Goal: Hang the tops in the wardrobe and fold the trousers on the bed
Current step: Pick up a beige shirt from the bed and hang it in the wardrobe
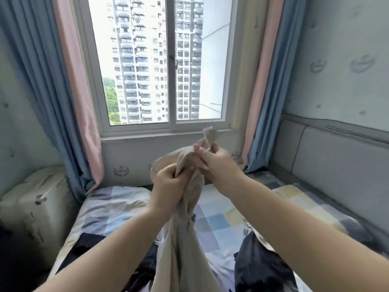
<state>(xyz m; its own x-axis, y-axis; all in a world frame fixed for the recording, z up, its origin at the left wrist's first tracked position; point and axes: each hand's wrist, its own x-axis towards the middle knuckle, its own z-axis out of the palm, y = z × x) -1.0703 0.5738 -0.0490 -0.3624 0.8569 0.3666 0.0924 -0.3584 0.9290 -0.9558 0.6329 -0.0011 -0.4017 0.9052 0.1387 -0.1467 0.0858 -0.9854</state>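
Held up over the bed (221, 218): one beige garment (181, 239), maybe trousers, hanging down between both arms. Left hand (168, 186) bunched tight round its top edge. Right hand (216, 163) just beside, pinching a raised corner of the same cloth. Dark clothes (259, 264) lying on the checked cover below. Window (166, 60) and curtains (69, 91) behind.

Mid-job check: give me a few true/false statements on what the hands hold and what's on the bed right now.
1. Both hands grip the beige garment. True.
2. The garment lies flat on the bed. False: it hangs from the left hand and right hand, held up above the bed.
3. Dark clothes lie on the bed. True.
4. The curtains cover the window. False: they are drawn aside.
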